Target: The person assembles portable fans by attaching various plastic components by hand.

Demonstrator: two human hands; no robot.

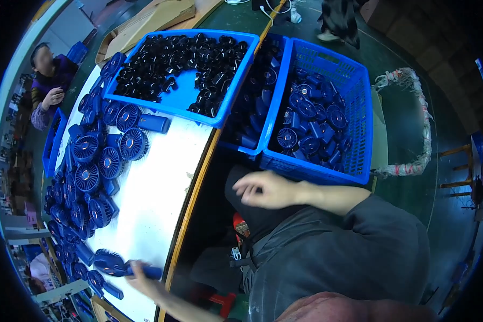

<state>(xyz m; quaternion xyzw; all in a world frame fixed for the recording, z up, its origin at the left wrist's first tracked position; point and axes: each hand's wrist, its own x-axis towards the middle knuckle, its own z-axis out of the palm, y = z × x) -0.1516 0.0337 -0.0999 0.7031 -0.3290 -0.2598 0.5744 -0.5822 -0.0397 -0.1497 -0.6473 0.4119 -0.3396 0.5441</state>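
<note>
My left hand [139,276] is closed around the handle of a dark blue handheld fan [110,263] at the near end of the white tabletop. The fan's round slatted head points left, toward a pile of similar fans [87,177] heaped along the table's far side. Over my lap, beside the blue crates, my right hand [268,190] hangs in the air with loosely curled fingers. A gap shows between its thumb and fingers, and nothing is visible in it. Slight blur softens both hands.
A shallow blue tray [220,122] of small black parts rests on the table's upper end. To the right, a blue basket [317,167] holds more fans, beside another blue crate [263,145]. A wrapped cart handle [425,123] stands beyond. Another person [51,80] sits across the table.
</note>
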